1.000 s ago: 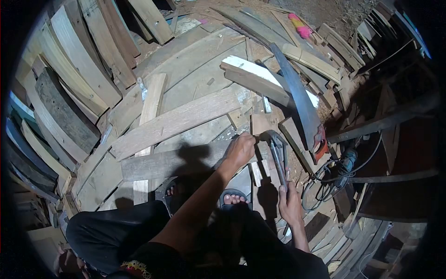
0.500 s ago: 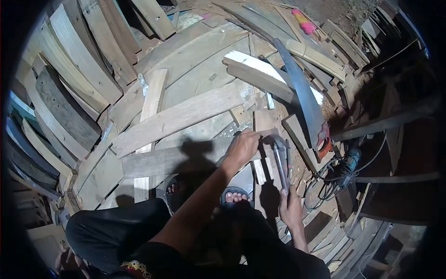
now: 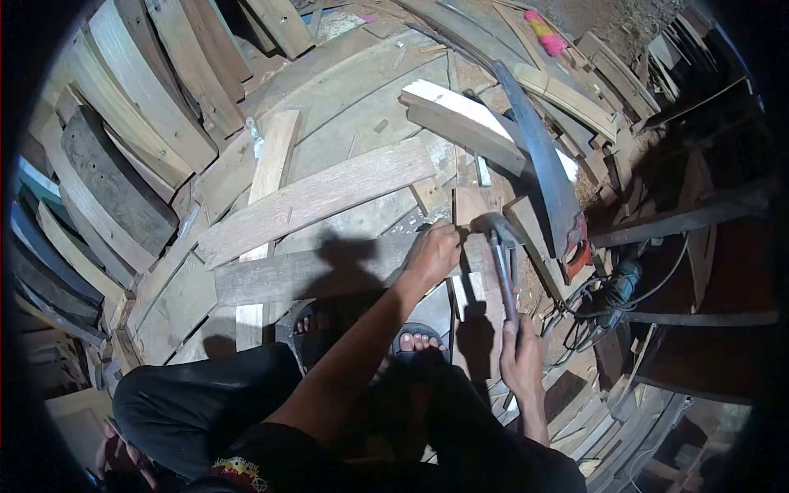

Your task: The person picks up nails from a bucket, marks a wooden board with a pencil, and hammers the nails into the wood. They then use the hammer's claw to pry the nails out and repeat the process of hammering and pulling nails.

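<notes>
Since the earlier frame, the hammer [image 3: 502, 279] has shifted slightly forward. Grey board [image 3: 255, 284]: flat before feet [image 3: 417, 338]. Left hand [image 3: 436, 253]: curled at board's right end; grip indiscernible. Right hand [image 3: 523, 359]: gripping hammer. Apparent step: hammering; striking requires left-hand clearance.

Woodworking shop: hammer [image 3: 502, 275], handsaw [image 3: 540, 152], many planks [image 3: 156, 90].

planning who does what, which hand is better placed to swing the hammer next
Likely the right hand: its grip is on the handle of the hammer, while the left hand is by one end of the grey board.
</notes>
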Motion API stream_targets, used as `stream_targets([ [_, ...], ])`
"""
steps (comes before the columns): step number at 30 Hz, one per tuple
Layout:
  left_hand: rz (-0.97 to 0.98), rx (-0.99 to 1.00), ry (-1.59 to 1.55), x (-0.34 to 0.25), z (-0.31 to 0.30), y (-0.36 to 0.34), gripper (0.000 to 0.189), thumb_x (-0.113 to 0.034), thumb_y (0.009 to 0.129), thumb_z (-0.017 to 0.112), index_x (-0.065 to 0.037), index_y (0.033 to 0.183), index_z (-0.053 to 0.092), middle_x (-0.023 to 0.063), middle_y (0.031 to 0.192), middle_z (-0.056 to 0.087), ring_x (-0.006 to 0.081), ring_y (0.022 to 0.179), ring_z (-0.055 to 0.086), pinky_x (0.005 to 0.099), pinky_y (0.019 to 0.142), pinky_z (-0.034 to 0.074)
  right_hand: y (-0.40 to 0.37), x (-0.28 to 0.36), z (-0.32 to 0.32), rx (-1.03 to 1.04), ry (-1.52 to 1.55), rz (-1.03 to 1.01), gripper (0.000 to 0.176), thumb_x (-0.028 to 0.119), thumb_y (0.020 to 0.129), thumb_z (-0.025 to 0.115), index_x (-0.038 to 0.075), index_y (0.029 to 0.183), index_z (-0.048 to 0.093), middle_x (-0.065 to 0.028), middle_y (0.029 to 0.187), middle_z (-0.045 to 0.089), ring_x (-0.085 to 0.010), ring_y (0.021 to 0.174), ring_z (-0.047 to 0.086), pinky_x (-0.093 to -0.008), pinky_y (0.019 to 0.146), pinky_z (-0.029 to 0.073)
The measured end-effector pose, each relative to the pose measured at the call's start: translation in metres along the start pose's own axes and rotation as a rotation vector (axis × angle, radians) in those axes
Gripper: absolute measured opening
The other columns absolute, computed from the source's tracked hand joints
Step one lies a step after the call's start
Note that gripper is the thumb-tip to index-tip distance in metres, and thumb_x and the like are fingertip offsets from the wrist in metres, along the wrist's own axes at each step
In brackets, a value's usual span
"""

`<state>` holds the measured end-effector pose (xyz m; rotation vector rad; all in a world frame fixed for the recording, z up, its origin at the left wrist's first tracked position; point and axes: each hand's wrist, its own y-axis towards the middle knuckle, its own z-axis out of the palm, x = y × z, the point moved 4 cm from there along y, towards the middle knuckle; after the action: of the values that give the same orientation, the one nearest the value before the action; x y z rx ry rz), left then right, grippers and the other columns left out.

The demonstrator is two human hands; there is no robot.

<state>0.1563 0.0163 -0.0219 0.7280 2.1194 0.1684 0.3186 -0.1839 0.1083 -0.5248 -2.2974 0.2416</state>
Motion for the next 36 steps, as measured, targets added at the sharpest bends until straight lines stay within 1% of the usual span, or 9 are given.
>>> stream_targets([
  [4,-0.033,0.028,0.024,-0.003,0.0,-0.002,0.01,0.001,0.079,0.065,0.003,0.086,0.072,0.0174,0.091,0.07,0.0381,0.1,0.067,0.0472,0.091,0.057,-0.005,0.005,-0.002,-0.224,0.062,-0.242,0.028,0.023,0.113,0.053,-0.004,0.11,0.057,-0.0258,0.066,0.058,-0.0483,0.06,0.062,-0.0529,0.056,0.044],
  [7,-0.025,0.029,0.012,0.0,0.002,-0.002,0.01,0.002,0.08,0.064,0.003,0.085,0.072,0.018,0.091,0.07,0.0387,0.1,0.067,0.0484,0.09,0.057,-0.006,-0.004,0.007,-0.155,0.03,-0.118,0.027,0.024,0.115,0.051,-0.002,0.118,0.058,-0.0244,0.081,0.061,-0.0436,0.075,0.062,-0.0519,0.07,0.046],
  [11,0.0,0.0,-0.026,0.003,0.001,0.0,0.007,0.0,0.082,0.065,0.002,0.084,0.071,0.0185,0.091,0.07,0.0394,0.1,0.067,0.0495,0.09,0.056,0.004,-0.004,0.005,-0.028,-0.011,-0.078,0.028,0.025,0.114,0.052,-0.002,0.114,0.059,-0.0262,0.07,0.058,-0.0419,0.059,0.06,-0.0515,0.057,0.042],
  [15,-0.044,0.014,-0.006,0.0,0.003,-0.001,0.01,-0.001,0.081,0.068,0.002,0.089,0.073,0.0185,0.094,0.071,0.0388,0.102,0.066,0.0481,0.091,0.057,-0.001,0.003,-0.004,-0.133,0.027,-0.179,0.026,0.024,0.113,0.054,-0.002,0.111,0.055,-0.0299,0.073,0.064,-0.051,0.07,0.069,-0.0543,0.06,0.047],
  [19,-0.06,0.029,0.037,0.002,0.005,-0.004,0.015,0.0,0.079,0.068,0.001,0.093,0.073,0.0177,0.097,0.071,0.0378,0.104,0.065,0.0477,0.092,0.056,-0.002,0.0,-0.002,-0.215,0.027,-0.245,0.027,0.025,0.113,0.053,-0.002,0.111,0.054,-0.0294,0.071,0.062,-0.0518,0.066,0.066,-0.0547,0.058,0.045],
  [20,-0.064,0.044,0.042,0.002,0.006,-0.004,0.015,0.0,0.079,0.068,0.001,0.093,0.073,0.0174,0.097,0.071,0.0377,0.104,0.065,0.0476,0.092,0.056,-0.001,-0.001,0.0,-0.115,0.047,-0.136,0.027,0.025,0.113,0.053,-0.003,0.113,0.055,-0.0304,0.072,0.062,-0.053,0.068,0.066,-0.0544,0.058,0.045],
  [24,-0.033,-0.008,0.031,-0.004,0.001,-0.004,0.013,0.0,0.079,0.067,0.0,0.091,0.073,0.0151,0.095,0.07,0.0367,0.103,0.066,0.0469,0.093,0.057,0.002,0.0,0.002,-0.038,-0.08,-0.039,0.024,0.02,0.114,0.051,-0.002,0.115,0.061,-0.0245,0.073,0.063,-0.0409,0.063,0.065,-0.0507,0.059,0.044],
  [31,-0.012,-0.035,0.05,-0.003,0.003,-0.004,0.008,0.003,0.078,0.067,0.003,0.085,0.071,0.0176,0.089,0.069,0.0382,0.098,0.066,0.0477,0.09,0.057,-0.006,-0.003,0.004,-0.235,0.005,-0.235,0.024,0.02,0.114,0.05,-0.003,0.114,0.058,-0.0254,0.075,0.063,-0.0401,0.063,0.063,-0.0504,0.059,0.043],
  [36,-0.016,-0.036,0.076,-0.007,0.0,-0.005,0.009,-0.001,0.08,0.067,0.0,0.087,0.073,0.0146,0.091,0.069,0.0353,0.1,0.067,0.0462,0.091,0.057,0.005,0.001,0.004,-0.02,-0.085,-0.05,0.025,0.022,0.114,0.052,-0.002,0.111,0.056,-0.0265,0.068,0.057,-0.0427,0.057,0.057,-0.0523,0.057,0.041],
])
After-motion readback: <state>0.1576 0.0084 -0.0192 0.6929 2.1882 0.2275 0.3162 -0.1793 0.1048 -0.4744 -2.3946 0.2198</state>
